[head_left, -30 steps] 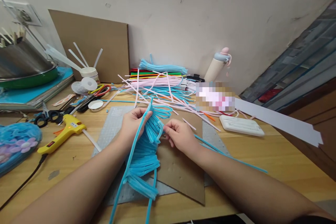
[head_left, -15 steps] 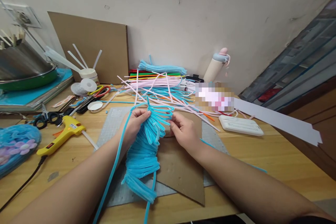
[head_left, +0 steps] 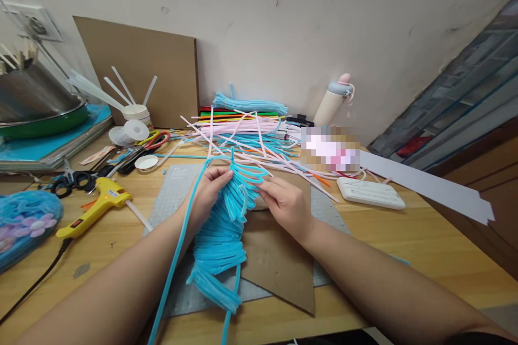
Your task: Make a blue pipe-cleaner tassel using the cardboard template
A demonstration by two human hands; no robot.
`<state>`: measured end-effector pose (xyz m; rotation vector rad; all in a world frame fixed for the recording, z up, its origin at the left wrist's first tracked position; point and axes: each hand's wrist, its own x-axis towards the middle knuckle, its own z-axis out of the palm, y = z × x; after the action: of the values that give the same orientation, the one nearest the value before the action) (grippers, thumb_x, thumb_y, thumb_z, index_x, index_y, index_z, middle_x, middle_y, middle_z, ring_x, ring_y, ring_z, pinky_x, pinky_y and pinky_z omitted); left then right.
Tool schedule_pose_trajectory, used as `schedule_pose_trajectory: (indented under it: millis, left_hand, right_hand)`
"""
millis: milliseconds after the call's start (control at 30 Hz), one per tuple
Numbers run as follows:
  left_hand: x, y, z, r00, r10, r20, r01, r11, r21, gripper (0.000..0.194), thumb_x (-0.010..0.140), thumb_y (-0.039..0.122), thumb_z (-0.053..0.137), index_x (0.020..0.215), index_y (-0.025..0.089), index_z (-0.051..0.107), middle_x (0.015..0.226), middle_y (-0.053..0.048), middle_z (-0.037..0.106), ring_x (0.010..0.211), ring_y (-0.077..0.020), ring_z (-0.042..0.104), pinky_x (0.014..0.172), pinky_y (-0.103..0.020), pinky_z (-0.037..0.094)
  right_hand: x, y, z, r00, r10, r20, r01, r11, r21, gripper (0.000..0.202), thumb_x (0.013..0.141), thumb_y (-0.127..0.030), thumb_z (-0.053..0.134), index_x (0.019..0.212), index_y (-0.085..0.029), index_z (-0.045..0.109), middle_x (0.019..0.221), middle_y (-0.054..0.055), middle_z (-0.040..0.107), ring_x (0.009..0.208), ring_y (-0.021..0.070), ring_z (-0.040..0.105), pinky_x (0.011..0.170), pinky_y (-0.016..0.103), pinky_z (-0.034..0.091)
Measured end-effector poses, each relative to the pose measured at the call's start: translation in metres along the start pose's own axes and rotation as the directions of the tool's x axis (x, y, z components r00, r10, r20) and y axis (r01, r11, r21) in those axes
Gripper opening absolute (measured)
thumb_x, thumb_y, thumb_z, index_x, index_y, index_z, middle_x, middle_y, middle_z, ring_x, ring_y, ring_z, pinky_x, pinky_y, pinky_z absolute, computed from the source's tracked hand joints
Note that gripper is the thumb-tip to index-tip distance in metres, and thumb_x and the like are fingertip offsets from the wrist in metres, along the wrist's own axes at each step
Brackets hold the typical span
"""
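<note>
Head view: a looped blue piece of fuzzy stems (head_left: 220, 245) is held between 2 bare hands, its bulk hanging below the left hand (head_left: 208, 191). The upper part is pinched between left thumb and fingers; a loop's outer edge is pinched by the right hand (head_left: 288, 206). Light, soft, springy handling is suggested, with little slip, though loops could be bent or crushed; the gathered edge by the left thumb seems the safest hold. Both forearms are angled inward from below, knuckles raised above a cardboard sheet (head_left: 283, 272) and grey mat (head_left: 168, 188).
</note>
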<state>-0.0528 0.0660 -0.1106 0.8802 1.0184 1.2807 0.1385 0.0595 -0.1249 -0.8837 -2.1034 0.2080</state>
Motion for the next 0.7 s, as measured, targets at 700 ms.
schedule_pose_trajectory:
  millis: [700]
  left_hand:
    - [0.0076,-0.0041,-0.0067,1.0,0.012,-0.014,-0.013,0.997,-0.082,0.033,0.056,0.033,0.079,0.08,0.014,0.067,0.068,-0.002,0.068,0.06,-0.0136,0.061,0.061,-0.024,0.05]
  right_hand:
    - [0.0009,-0.0016,0.0021,0.998,-0.061,-0.008,0.062,0.994,0.087,0.023,0.089,-0.015,0.045,0.104,-0.022,0.061,0.091,0.006,0.067,0.087,0.0162,0.062,0.078,0.029,0.05]
